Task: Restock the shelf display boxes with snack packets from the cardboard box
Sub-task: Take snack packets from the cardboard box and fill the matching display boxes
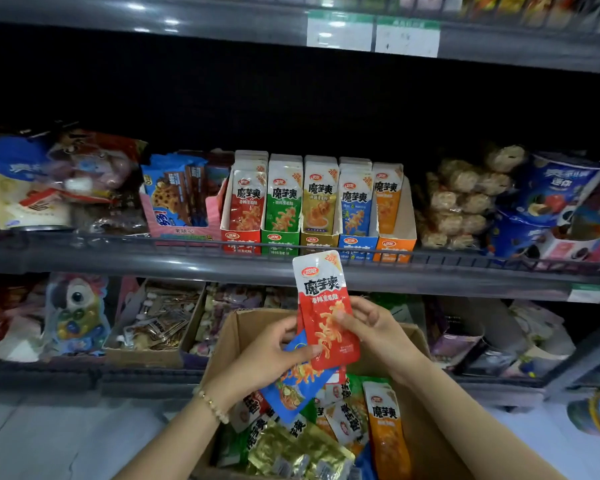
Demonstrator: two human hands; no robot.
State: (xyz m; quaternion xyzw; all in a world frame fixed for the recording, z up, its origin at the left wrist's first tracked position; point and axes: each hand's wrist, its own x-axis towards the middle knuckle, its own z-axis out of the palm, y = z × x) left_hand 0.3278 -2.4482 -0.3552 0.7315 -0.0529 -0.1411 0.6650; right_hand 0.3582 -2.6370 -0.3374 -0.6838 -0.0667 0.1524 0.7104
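Observation:
An upright red snack packet (324,306) is held above the open cardboard box (420,344). My right hand (371,325) pinches its right edge, and my left hand (274,355) grips its lower left together with a blue packet (297,386) underneath. Inside the box lie several loose packets in orange, green, gold and red. On the middle shelf stand the display boxes: red (240,240), green (280,242), gold (318,239), blue (357,245) and orange (394,249), each with upright packets.
A wire rail (153,242) runs along the front of the middle shelf. Cookie packs (181,195) sit left of the display boxes, and bagged round snacks (461,199) to the right. The lower shelf holds an open carton of small sweets (156,323).

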